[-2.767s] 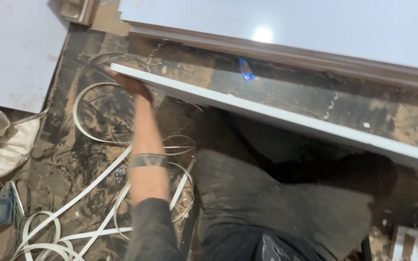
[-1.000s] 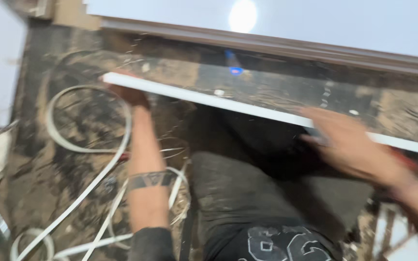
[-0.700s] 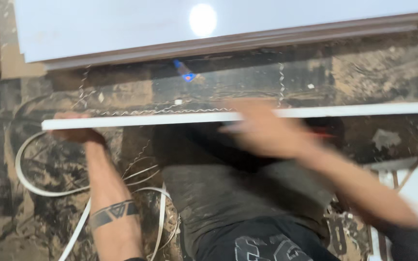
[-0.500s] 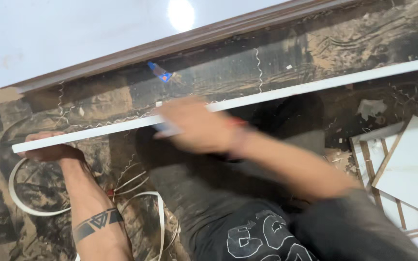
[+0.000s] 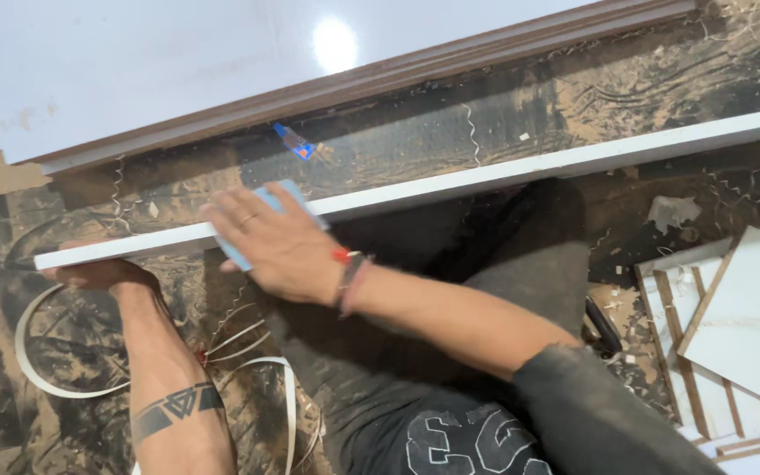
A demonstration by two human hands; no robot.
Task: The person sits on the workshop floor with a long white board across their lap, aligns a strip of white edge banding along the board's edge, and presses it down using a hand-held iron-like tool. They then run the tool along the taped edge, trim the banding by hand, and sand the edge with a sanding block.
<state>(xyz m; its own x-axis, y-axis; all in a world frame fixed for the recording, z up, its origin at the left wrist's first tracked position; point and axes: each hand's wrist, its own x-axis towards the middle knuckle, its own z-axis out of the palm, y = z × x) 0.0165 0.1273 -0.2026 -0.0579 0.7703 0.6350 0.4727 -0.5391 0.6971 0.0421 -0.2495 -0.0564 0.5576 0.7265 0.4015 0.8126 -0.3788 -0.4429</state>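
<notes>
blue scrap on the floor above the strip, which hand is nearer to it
Right. The right hand lies on the white strip, just below the blue scrap. The left hand grips the strip's far left end, well off to the side.

White long strip (image 5: 503,171), edge plain, running from 9 to 2 o'clock. Light blue block (image 5: 266,204) under right hand (image 5: 279,246); that wrist has a red and dark thread band (image 5: 347,274). Left hand (image 5: 98,274) at 9 o'clock; black geometric triangle tattoo (image 5: 176,406) on that forearm. White glossy board (image 5: 178,62) at 12 o'clock with brown edge. Floor (image 5: 573,97) dark brown, speckled with tan sawdust. White edge-band coils (image 5: 37,369) at 8 o'clock. Small blue and red scrap (image 5: 296,145) at 11 o'clock. Dark grey shirt with white print at 6 o'clock.
</notes>
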